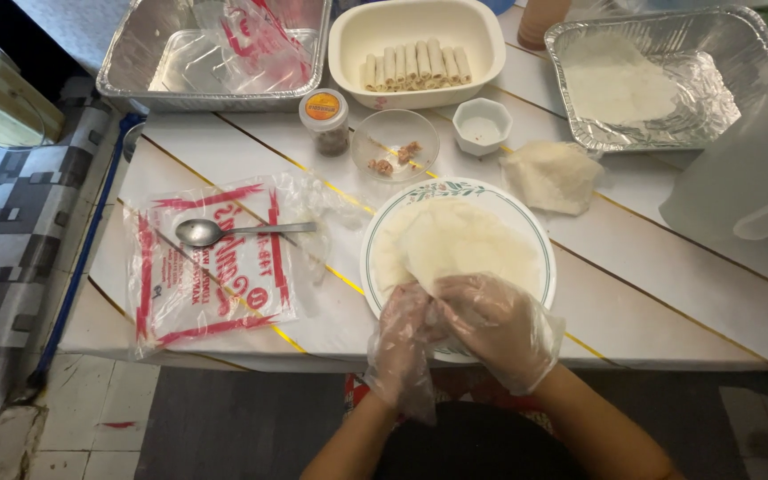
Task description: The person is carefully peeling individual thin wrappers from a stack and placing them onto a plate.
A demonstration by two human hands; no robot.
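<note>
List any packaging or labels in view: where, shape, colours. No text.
Flat plastic wrapper: left of the plate, under a spoon; clear, red-and-white print.
Second plastic bag: in the foil tray at back left; crumpled, clear with red print.
Small jar: behind the wrapper; round, orange label on lid.

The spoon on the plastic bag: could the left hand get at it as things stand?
Probably yes. The spoon lies uncovered on the plastic bag, to the left of the plate, with nothing between it and the left hand. That hand is at the wrapper, though, so it would have to let go first.
</note>
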